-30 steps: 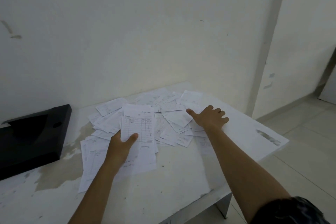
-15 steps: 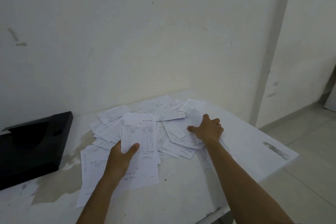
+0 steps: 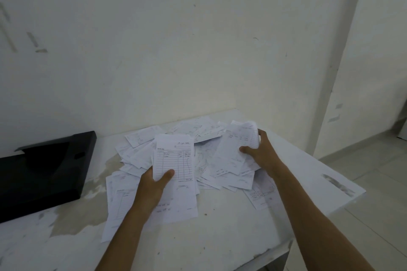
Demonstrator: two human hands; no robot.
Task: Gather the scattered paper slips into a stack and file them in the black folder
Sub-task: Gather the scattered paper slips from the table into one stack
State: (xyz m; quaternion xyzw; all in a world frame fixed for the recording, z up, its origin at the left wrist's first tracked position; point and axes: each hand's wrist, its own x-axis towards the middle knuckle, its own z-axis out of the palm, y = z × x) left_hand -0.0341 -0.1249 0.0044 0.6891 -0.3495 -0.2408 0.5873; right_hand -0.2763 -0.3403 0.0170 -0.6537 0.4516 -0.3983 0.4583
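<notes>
- The paper slips (image 3: 204, 138) lie overlapping mid-worktop; their handwriting and headings are too blurred to read.
- The left hand (image 3: 154, 185) pinches a ruled form slip (image 3: 174, 156).
- The right hand (image 3: 262, 152) grips a crumpled bunch of slips (image 3: 233, 149), which hides its fingertips.
- The black folder (image 3: 44, 169) on the white worktop (image 3: 220, 226) is cut off at the left edge.

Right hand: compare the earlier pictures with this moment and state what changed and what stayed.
The right hand, earlier flat on the loose slips, has drawn them inward and now grips a lifted bunch of slips. The left hand still pinches the lined slip. The black folder has not moved.
</notes>
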